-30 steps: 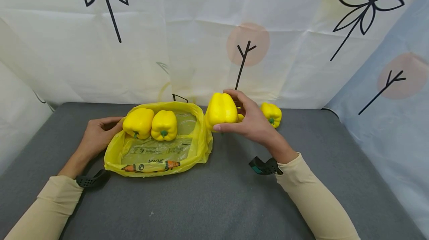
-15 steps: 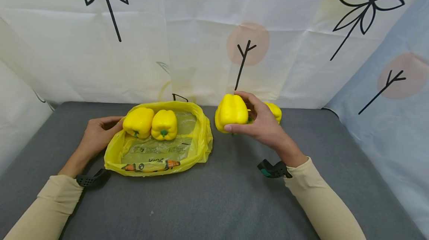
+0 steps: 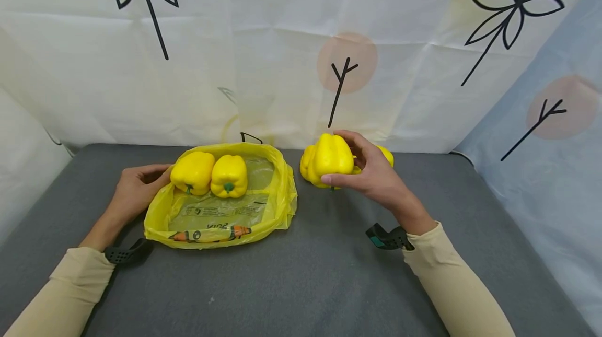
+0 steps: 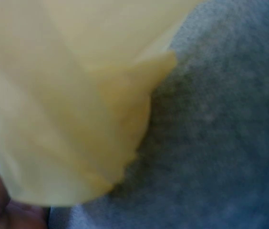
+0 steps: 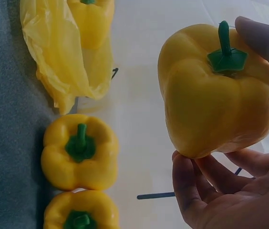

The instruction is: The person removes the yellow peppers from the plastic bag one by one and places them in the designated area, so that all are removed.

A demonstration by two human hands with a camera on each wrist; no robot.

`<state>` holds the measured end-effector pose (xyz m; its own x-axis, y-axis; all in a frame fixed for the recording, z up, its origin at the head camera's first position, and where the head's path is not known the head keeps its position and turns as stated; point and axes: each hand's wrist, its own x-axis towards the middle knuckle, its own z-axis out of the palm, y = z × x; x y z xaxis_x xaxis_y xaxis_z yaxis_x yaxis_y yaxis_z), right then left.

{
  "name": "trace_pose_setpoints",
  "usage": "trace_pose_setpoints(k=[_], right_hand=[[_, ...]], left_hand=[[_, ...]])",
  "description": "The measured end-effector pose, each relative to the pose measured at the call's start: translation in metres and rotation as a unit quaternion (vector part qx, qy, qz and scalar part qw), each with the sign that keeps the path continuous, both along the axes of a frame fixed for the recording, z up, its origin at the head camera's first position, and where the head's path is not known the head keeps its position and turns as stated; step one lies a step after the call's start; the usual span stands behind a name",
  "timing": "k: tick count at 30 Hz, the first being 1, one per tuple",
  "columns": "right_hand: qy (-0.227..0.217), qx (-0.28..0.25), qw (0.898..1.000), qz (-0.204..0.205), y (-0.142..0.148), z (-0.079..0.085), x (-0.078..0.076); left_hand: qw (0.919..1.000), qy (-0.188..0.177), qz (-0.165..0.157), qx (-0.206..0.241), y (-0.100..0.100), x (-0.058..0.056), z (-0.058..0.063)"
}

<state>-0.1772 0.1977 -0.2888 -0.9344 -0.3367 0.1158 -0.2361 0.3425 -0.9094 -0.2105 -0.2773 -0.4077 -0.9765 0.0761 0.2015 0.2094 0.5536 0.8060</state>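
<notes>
My right hand (image 3: 369, 172) holds a yellow bell pepper (image 3: 333, 158) between thumb and fingers, right of the bag. In the right wrist view, the held bell pepper (image 5: 215, 100) shows its green stem, and two more bell peppers (image 5: 79, 152) lie apart from it. The open yellow plastic bag (image 3: 284, 196) has two bell peppers (image 3: 194, 172) at its back left. At the bag's left rim, my left hand (image 3: 136, 190) grips the plastic; some of its fingertips are hidden. The left wrist view is blurred, with the bag (image 4: 63, 119) filling much of it.
Behind the right hand, another bell pepper (image 3: 385, 154) shows on the grey table (image 3: 301, 285). One more bell pepper (image 3: 307, 163) peeks out left of the held one. A white printed cloth (image 3: 273, 81) hangs along the table's back edge.
My right hand has moved to the right with its bell pepper, away from the bag's right rim. A bell pepper behind it has come into sight on the left. My left hand stays at the bag.
</notes>
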Motion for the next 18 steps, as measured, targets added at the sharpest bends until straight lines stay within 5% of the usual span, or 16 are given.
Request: trace_pose_setpoints(k=[18], right_hand=[[-0.056, 0.062, 0.995, 0.046, 0.003, -0.014, -0.013]], left_hand=[[0.9999, 0.007, 0.0, -0.007, -0.001, 0.001, 0.0]])
